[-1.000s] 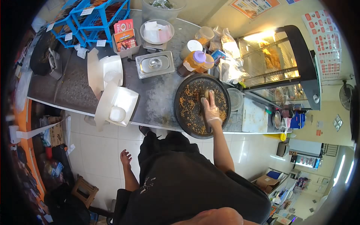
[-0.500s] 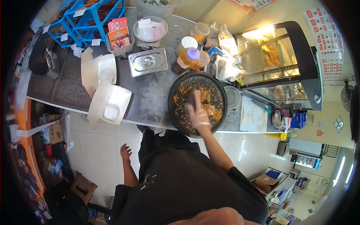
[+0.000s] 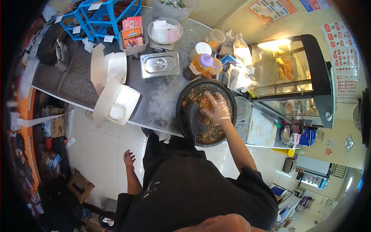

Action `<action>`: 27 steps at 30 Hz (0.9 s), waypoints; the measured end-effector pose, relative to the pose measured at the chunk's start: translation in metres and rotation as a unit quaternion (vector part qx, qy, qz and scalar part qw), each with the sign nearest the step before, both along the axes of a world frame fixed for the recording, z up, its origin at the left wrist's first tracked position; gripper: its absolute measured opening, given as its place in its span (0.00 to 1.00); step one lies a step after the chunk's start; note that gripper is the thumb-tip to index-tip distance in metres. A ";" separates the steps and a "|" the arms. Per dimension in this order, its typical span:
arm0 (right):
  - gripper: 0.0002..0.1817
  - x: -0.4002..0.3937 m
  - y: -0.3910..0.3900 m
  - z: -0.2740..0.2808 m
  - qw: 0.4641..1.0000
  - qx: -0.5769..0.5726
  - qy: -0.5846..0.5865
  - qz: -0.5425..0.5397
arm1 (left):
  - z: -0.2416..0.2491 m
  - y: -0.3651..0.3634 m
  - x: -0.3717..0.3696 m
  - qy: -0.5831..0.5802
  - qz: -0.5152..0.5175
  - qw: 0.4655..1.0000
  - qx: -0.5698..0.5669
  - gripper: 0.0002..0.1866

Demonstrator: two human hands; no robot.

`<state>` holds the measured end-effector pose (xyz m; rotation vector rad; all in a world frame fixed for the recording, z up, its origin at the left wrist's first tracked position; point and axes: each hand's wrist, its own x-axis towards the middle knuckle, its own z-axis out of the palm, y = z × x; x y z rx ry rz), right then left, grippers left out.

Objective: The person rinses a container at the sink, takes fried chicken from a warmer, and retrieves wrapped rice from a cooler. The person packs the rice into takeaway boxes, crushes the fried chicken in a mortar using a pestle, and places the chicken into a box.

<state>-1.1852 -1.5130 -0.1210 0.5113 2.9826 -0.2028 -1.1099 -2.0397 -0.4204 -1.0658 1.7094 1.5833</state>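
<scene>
My right hand [image 3: 217, 109], in a clear plastic glove, is over a wide black mortar [image 3: 181, 104] at the counter's front edge. Its fingers are spread and reach down to the brown crumbly food [image 3: 203, 101] in the bowl. A dark pestle [image 3: 190, 120] leans inside the mortar at its lower left, apart from the hand. Bare and empty, my left hand [image 3: 130, 159] hangs beside my body over the floor, fingers loosely curled and apart.
Left of the mortar stand two opened paper boxes [image 3: 129, 101], each with a white rounded mound, and a lidded steel container [image 3: 160, 65]. Sauce bottles [image 3: 199, 66] are behind the mortar. A lit glass food warmer [image 3: 288, 73] and a white cutting board [image 3: 262, 127] sit rightward.
The pestle, upright by my right hand before, now leans at the mortar's lower left. My right hand has let go of it and spread over the food. The view has shifted slightly.
</scene>
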 end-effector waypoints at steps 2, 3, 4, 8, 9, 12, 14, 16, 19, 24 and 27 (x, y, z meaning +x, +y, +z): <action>0.34 -0.009 -0.002 -0.014 0.997 -0.045 -0.041 0.041 | 0.001 -0.004 0.007 -0.009 0.002 1.000 0.001 0.17; 0.33 -0.011 -0.002 -0.020 0.997 -0.023 -0.061 0.037 | 0.002 -0.005 0.008 -0.006 0.014 1.000 -0.002 0.17; 0.32 -0.012 -0.002 -0.027 0.996 -0.001 -0.080 0.033 | 0.005 -0.007 0.010 -0.003 0.027 1.000 -0.006 0.16; 0.27 -0.008 0.026 -0.065 0.998 0.008 -0.043 0.041 | 0.004 -0.012 0.016 -0.015 0.050 0.999 -0.007 0.16; 0.27 -0.008 0.029 -0.065 0.998 0.007 -0.047 0.035 | 0.001 -0.015 0.018 -0.019 0.045 0.999 -0.006 0.16; 0.23 -0.009 0.055 -0.064 0.984 -0.121 0.069 0.106 | -0.006 -0.022 0.018 -0.023 0.036 0.999 -0.001 0.18; 0.20 -0.007 0.081 -0.075 0.973 -0.165 0.137 0.090 | -0.008 -0.027 0.013 -0.024 0.032 0.999 0.004 0.20; 0.20 0.003 0.100 -0.079 0.874 -0.453 0.163 -0.072 | -0.007 -0.032 0.007 -0.019 0.026 0.999 0.006 0.20; 0.22 0.021 0.098 -0.071 0.577 -0.768 0.217 -0.175 | -0.005 -0.040 -0.003 -0.015 0.012 1.000 0.007 0.20; 0.28 0.011 0.046 -0.017 0.397 -0.878 0.238 -0.121 | -0.007 -0.050 -0.022 0.013 0.020 1.000 0.000 0.17; 0.30 -0.028 0.001 0.004 0.437 -0.881 0.158 -0.092 | -0.021 -0.065 -0.020 0.043 0.045 0.998 0.022 0.16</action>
